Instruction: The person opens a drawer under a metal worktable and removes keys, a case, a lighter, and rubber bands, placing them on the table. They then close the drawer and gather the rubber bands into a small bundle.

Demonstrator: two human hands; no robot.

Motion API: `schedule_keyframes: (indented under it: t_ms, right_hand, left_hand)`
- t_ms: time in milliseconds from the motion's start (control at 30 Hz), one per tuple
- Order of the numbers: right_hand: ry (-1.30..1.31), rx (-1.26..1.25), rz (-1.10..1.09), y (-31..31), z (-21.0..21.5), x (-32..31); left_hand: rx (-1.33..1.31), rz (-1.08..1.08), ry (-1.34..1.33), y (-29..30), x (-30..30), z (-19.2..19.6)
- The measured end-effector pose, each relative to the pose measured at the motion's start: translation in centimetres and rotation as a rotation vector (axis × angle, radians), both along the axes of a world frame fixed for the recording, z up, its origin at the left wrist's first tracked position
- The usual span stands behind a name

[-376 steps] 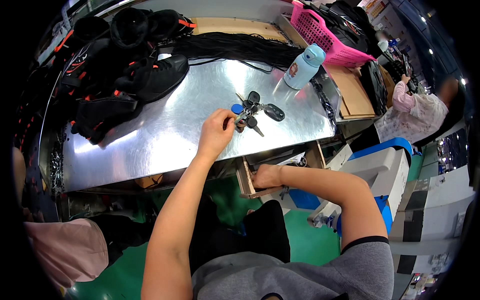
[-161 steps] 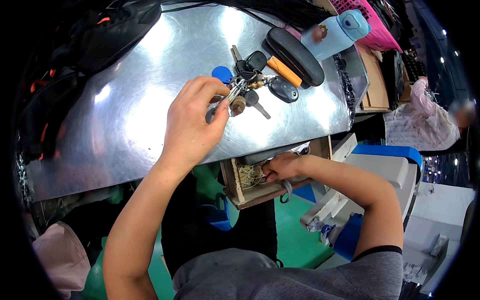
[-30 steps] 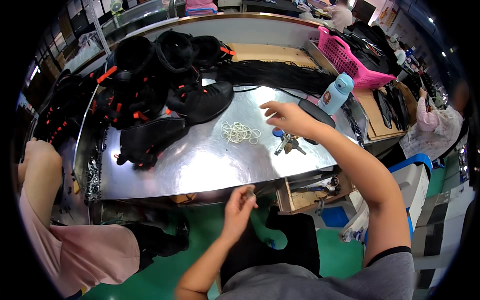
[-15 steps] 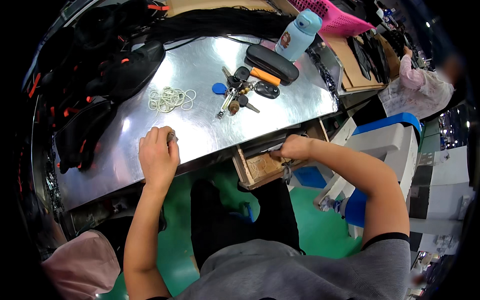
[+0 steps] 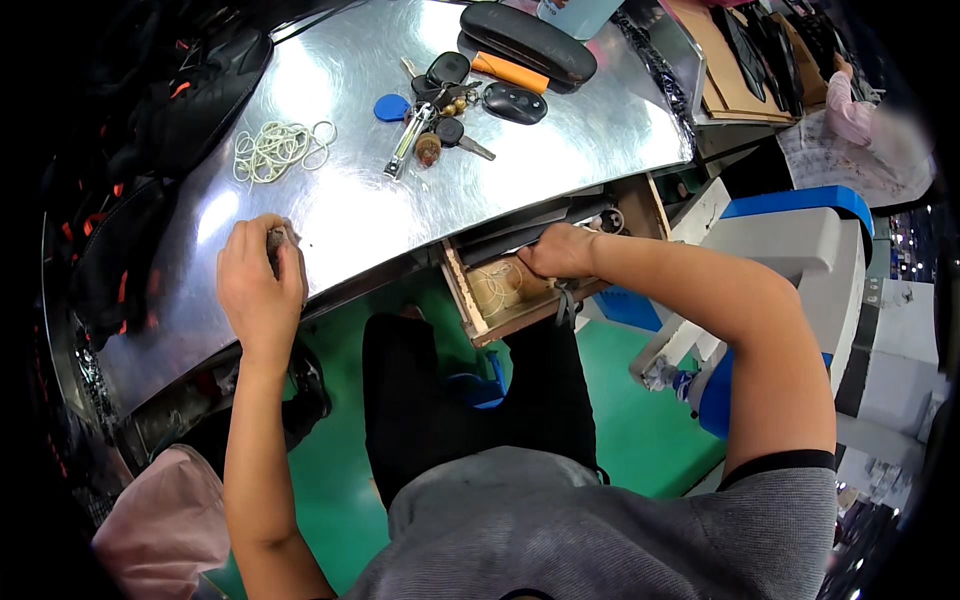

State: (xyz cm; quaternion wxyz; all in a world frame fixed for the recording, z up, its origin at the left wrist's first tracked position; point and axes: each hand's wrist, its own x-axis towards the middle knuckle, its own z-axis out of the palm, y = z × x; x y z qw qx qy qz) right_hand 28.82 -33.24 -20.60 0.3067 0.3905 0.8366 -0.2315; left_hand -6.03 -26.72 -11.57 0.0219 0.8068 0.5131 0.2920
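My left hand [image 5: 262, 287] rests on the front edge of the shiny metal table [image 5: 340, 215], its fingers closed around a small dark object that I cannot identify. My right hand [image 5: 562, 252] reaches into an open wooden drawer [image 5: 500, 295] under the table, its fingers hidden inside; a few rubber bands lie on the drawer floor. On the table a loose pile of pale rubber bands [image 5: 278, 148] lies beyond my left hand. Farther back sits a bunch of keys with a blue tag [image 5: 432, 110].
A black glasses case [image 5: 528, 40] and an orange bar [image 5: 510, 72] lie at the table's far side. Black gear with orange trim [image 5: 150, 130] piles up on the left. A blue-and-grey machine [image 5: 790, 240] stands at my right. Another person's sleeve [image 5: 850, 100] shows far right.
Over the last half second my view has moved closer. My left hand stays at the table edge and my right hand stays in the drawer. A second ago the right hand was up by the keys.
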Motion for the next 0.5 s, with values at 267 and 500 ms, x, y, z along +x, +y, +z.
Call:
schedule_keyframes:
  t_ms: [267,500]
  right_hand:
    - [0.22,0.173,0.268,-0.4,-1.7,1.6]
    - [0.242,0.222,0.348,-0.4,-2.2,2.1]
  left_hand:
    - [0.017,0.034,-0.004,0.1,0.2,-0.1]
    - [0.028,0.01,-0.026,0.2,-0.1,-0.1]
